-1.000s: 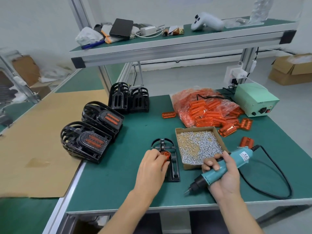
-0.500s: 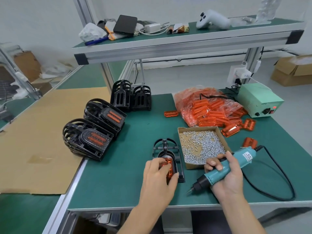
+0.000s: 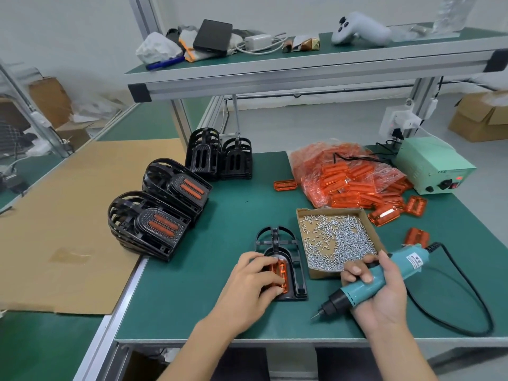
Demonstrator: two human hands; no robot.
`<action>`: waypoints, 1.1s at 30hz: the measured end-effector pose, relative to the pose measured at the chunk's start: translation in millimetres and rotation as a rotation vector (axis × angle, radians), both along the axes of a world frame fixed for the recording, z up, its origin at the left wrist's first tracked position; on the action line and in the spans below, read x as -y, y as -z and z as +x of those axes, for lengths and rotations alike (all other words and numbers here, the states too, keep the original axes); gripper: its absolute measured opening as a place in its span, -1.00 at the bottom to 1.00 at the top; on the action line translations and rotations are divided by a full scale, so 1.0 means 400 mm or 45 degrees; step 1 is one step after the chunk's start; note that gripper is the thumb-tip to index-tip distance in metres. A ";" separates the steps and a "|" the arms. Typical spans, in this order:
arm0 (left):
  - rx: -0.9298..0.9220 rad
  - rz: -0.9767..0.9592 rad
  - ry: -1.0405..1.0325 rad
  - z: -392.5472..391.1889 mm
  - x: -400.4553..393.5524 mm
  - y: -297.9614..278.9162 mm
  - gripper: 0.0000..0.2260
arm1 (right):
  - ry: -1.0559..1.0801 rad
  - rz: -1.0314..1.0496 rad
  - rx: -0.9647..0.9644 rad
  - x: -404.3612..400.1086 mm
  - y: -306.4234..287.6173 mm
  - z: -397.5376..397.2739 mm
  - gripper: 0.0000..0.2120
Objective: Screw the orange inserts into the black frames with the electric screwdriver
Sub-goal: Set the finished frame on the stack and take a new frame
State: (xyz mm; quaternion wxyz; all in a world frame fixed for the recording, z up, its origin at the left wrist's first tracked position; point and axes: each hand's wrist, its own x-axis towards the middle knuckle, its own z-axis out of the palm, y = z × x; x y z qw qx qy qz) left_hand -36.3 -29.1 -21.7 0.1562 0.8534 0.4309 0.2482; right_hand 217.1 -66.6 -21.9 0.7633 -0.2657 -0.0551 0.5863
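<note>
A black frame (image 3: pixel 277 239) lies flat on the green mat in front of me. An orange insert (image 3: pixel 283 273) sits in its lower half. My left hand (image 3: pixel 251 284) lies over the frame's left side, its fingertips pressing on the insert. My right hand (image 3: pixel 380 291) grips the teal electric screwdriver (image 3: pixel 365 283), tip pointing down-left above the mat, to the right of the frame. A shallow cardboard box of small silver screws (image 3: pixel 338 237) stands just behind the screwdriver.
Two stacks of finished frames (image 3: pixel 165 210) stand at the left, two stacks of bare frames (image 3: pixel 220 155) behind. A bag of orange inserts (image 3: pixel 346 177) and loose inserts (image 3: pixel 416 237) lie at the right, beside a green power unit (image 3: pixel 434 169). The screwdriver's cable (image 3: pixel 467 292) loops right.
My left hand has set the orange insert down into the frame and now presses flat on it. The right hand still holds the screwdriver in about the same place.
</note>
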 end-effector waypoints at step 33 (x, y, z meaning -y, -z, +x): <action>-0.081 0.112 0.046 0.174 -0.075 -0.123 -0.89 | -0.015 -0.024 -0.017 -0.004 0.010 0.003 -0.77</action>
